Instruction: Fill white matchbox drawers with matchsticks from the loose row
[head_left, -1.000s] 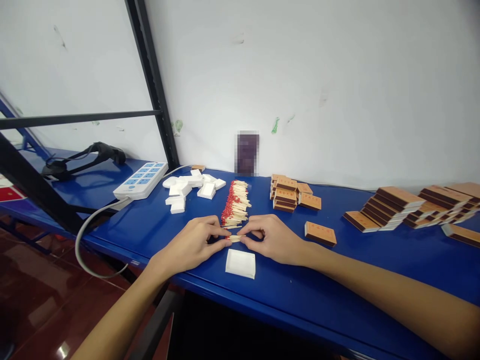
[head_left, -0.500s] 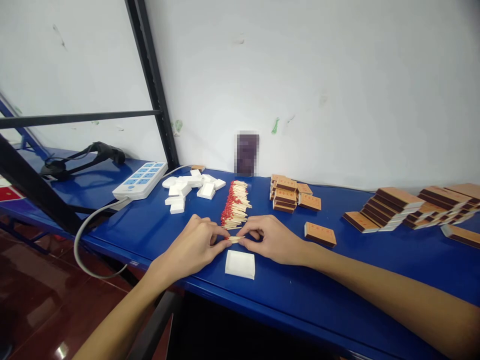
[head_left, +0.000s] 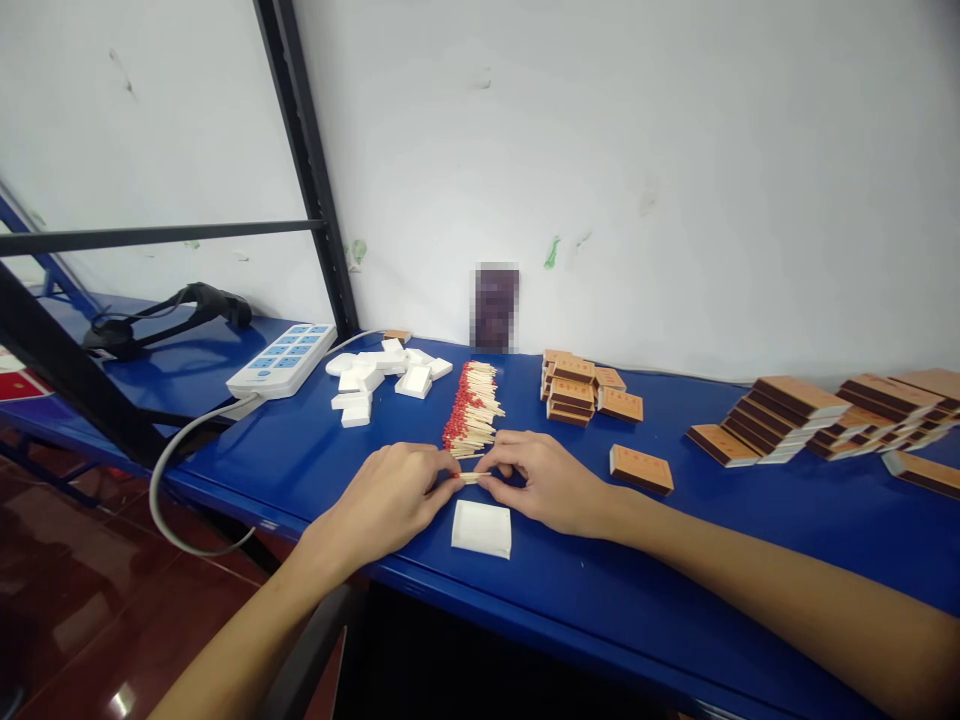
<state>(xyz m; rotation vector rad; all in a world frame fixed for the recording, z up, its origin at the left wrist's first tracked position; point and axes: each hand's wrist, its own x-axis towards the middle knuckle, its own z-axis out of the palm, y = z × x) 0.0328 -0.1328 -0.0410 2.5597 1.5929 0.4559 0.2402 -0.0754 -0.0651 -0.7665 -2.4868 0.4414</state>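
Between my two hands lies a small bundle of matches, low over the blue table. My left hand pinches the end with the red heads between thumb and fingers. The plain wooden end is pinched by my right hand. Just in front of the bundle, nearer to me, a white matchbox tray rests on the table, its inside facing up. Behind my fingertips a long pile of loose matches stretches toward the wall, red heads to the left.
White matchbox trays sit in a heap at left, beside a power strip. Orange matchboxes are stacked right of the matches, with one single matchbox nearer. More matchbox stacks fill the far right. A black rack post rises at left.
My left hand has shifted very slightly, its fingers lower and more curled. Both hands stay pinched on the matches, and the other things keep their places.
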